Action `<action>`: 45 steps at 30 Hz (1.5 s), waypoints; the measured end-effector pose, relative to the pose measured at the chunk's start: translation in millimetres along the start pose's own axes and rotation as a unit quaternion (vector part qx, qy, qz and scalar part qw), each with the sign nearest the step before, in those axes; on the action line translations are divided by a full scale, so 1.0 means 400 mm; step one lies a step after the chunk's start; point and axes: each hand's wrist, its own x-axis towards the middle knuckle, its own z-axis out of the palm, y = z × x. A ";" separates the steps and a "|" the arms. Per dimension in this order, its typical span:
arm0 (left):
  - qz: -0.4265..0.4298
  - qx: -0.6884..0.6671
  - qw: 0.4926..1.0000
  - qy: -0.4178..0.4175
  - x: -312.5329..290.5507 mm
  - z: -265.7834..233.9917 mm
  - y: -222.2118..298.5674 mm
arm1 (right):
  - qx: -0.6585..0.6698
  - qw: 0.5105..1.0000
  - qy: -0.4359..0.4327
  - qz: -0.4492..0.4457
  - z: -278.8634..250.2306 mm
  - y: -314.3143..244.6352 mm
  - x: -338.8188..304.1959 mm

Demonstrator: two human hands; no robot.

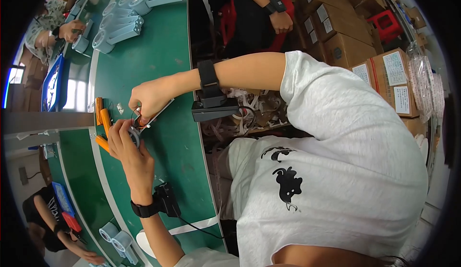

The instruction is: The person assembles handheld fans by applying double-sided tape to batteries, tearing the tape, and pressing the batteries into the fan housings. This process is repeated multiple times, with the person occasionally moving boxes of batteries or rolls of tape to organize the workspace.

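Note:
My left hand (127,147) is closed around a pale round housing (135,136) with a long narrow handle (161,113), much of it hidden by my fingers. Above it, my right hand (156,96) bends over the same part with thumb and fingers pinched together. A thin dark wire (133,113) loops beside those fingertips, and something small and reddish shows under them; what they grip is too hidden to name. Just left of my hands lie several orange cylindrical pieces (105,120) on the green table (163,56).
Light-blue round housings with handles (120,32) lie in a group at the upper left, more (121,240) at the lower left. A white strap (194,226) crosses the table edge. Co-workers' hands (72,30) show around. Cardboard boxes (348,48) are stacked upper right.

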 end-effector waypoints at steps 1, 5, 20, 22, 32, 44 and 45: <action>0.004 -0.018 1.000 -0.010 0.005 -0.004 -0.004 | 0.011 1.000 -0.020 -0.013 -0.007 0.007 0.003; 0.007 -0.057 0.998 -0.037 0.020 -0.015 -0.022 | 0.173 0.971 -0.090 -0.139 -0.009 0.101 0.006; -0.419 -0.028 0.906 -0.053 -0.128 -0.274 -0.617 | -0.141 0.977 0.145 -0.066 0.040 -0.137 0.122; -0.435 -0.044 0.897 -0.067 -0.145 -0.212 -0.650 | -0.244 0.953 0.179 -0.030 0.121 -0.164 0.212; -0.332 0.062 0.895 -0.293 -0.549 -0.414 -0.277 | -0.379 0.804 0.071 -0.453 0.094 -0.051 0.371; -0.617 0.026 0.741 -0.265 -0.711 -0.393 -0.509 | 0.027 0.931 -0.030 -0.362 0.221 -0.223 0.103; -0.611 0.029 0.747 -0.260 -0.689 -0.383 -0.518 | 0.056 0.946 -0.043 -0.317 0.197 -0.190 0.052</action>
